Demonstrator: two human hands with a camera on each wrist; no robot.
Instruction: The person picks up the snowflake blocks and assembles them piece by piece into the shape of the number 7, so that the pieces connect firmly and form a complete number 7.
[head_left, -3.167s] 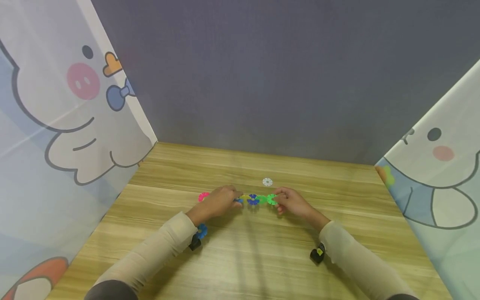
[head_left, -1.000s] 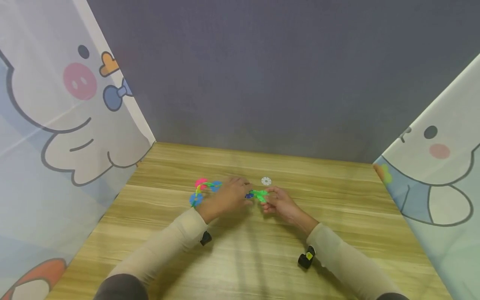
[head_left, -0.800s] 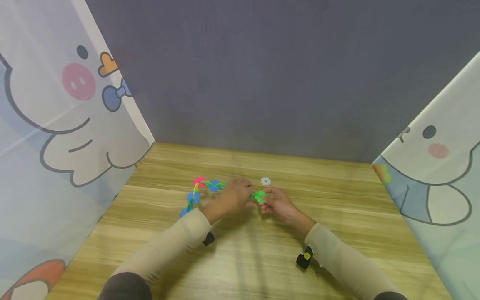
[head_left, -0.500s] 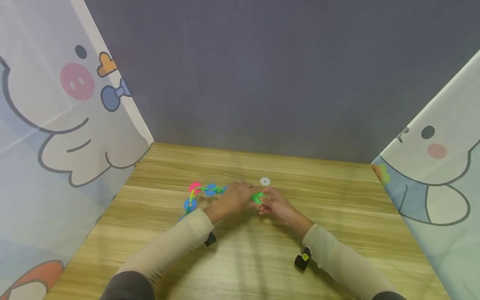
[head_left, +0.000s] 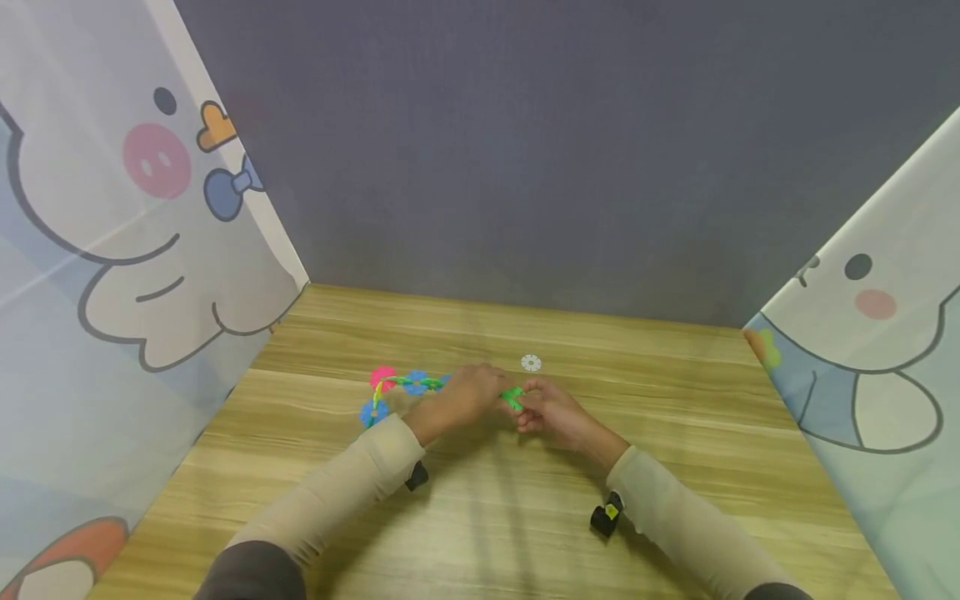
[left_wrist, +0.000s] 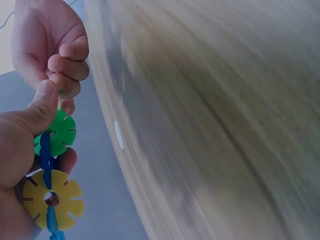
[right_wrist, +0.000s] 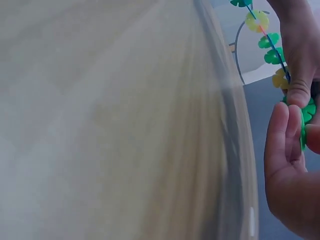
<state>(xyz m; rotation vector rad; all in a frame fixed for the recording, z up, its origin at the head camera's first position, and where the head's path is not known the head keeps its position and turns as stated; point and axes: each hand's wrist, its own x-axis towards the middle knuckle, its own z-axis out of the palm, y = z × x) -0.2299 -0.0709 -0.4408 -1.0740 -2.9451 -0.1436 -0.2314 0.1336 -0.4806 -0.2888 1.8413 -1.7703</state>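
Note:
A chain of slotted plastic snowflake discs hangs from my two hands over the table. My left hand [head_left: 467, 395] pinches it near its right end, at a green disc [left_wrist: 65, 131] joined to a dark blue disc [left_wrist: 46, 150]; below is a yellow disc [left_wrist: 65, 202]. My right hand [head_left: 553, 410] pinches the end green disc [right_wrist: 302, 131], seen edge-on in the right wrist view and pressed against its neighbour. Left of my left hand trail a blue disc [head_left: 415, 382], a pink disc [head_left: 382, 378] and another blue disc [head_left: 373, 412]. My left sleeve hides more of the chain.
A single white disc [head_left: 531, 362] lies on the wooden table [head_left: 637, 375], beyond my hands. A grey panel [head_left: 525, 167] stands at the back. Cartoon-printed sheets [head_left: 67, 275] flank the table on both sides. Each wrist carries a black camera [head_left: 604, 517].
My left hand has slid right along the chain to its green end, and my right hand has come left to meet it. The trailing discs have swung left into view.

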